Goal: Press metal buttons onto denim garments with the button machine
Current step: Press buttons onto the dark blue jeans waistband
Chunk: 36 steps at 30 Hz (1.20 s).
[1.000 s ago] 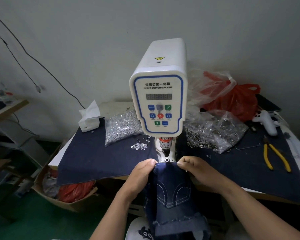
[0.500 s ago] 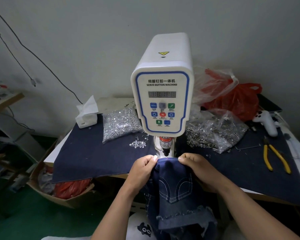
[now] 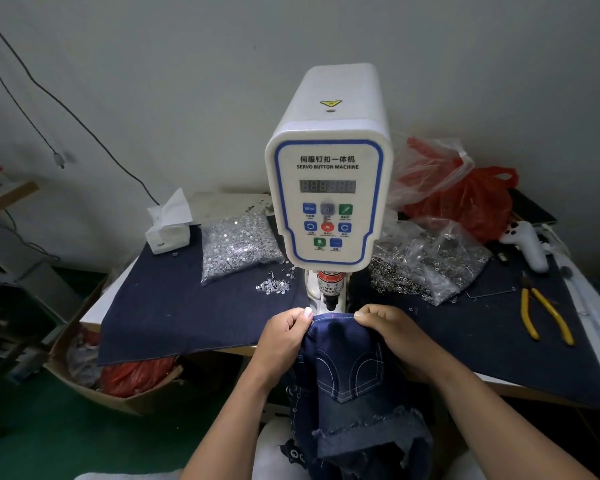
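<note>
Denim garment (image 3: 347, 358) lifted off the die, both hands pinching its waistband over the cloth-covered table (image 3: 194, 317).

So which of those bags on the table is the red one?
The red bag is at the back right, behind the machine. The other two, a clear bag left and one right, hold silvery metal parts.

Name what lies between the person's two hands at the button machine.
In the head view, the top edge of the denim garment spans from left hand to right hand, just below the button machine and its black press tip.
</note>
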{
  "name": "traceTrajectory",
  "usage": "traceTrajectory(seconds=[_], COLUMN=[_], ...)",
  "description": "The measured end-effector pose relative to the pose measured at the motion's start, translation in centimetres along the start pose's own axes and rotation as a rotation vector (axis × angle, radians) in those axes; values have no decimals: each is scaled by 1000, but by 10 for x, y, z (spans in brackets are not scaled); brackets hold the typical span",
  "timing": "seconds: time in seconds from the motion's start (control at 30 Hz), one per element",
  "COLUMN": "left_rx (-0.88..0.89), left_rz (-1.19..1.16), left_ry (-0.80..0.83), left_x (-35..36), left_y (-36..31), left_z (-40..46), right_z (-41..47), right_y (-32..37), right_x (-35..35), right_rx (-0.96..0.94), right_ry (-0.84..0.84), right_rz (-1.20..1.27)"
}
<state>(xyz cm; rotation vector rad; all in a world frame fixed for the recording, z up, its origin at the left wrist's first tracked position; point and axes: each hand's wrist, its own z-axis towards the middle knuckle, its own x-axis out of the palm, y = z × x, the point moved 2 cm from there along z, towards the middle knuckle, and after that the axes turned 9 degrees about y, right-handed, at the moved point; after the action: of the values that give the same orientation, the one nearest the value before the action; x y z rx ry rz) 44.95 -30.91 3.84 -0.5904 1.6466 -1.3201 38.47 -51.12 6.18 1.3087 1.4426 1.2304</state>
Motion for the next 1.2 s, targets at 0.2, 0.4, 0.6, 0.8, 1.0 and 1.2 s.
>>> traceTrajectory(seconds=[0.2,0.4,0.6,0.8,1.0,1.2], left_rx=[-7,-28,-43,-59,63,-81], left_rz=[-15,-57,-116,-148,175,-387], left_ry=[19,55,58,127,347,292], left_x=[0,0,0,-3,-9,-27], left_y=[7,9,-2,-18,-29,-33], left_z=[3,2,-2,-19,-34,-50], right_z=[2,3,1,-13,-29,-8], right_y=[0,-2,-1,8,20,32], right_x=[0,-3,-2,2,16,-20], right_rx=[7,10,34,10,-3,-87], right_ry=[5,24,-19,21,81,-285], right_rz=[10,-14,-46,-200,-458,-532])
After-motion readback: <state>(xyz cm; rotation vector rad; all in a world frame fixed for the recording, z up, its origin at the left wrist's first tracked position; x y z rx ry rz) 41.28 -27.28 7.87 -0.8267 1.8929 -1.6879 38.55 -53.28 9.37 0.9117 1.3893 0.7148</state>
